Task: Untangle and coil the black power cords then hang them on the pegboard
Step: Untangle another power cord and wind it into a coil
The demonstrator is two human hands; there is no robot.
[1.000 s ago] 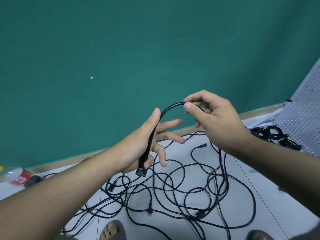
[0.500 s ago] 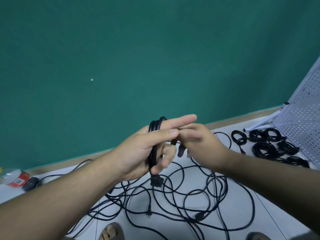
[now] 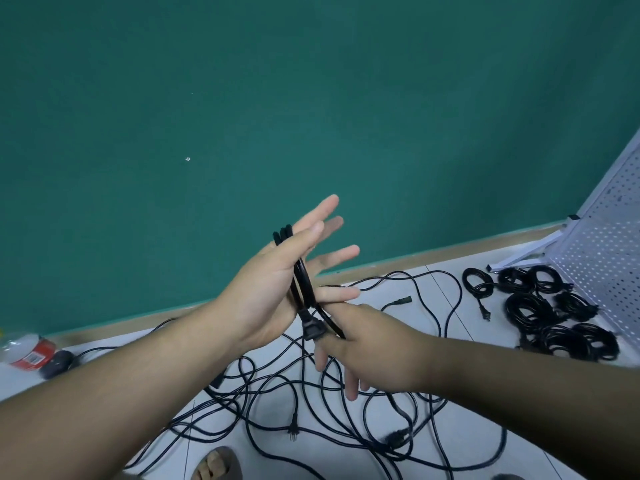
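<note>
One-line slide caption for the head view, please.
Left hand carries black cord loops, right hand at the trailing strand, above tangled cords.

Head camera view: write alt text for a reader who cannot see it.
A left hand, fingers straight, carries turns of black power cord wound round it, while the right hand meets the cord below. Tangled cords cover the floor; coiled cords lie by a pegboard at right.

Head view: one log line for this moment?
left hand: fingers straight, cord looped round it | right hand: at cord, grip hidden
</note>
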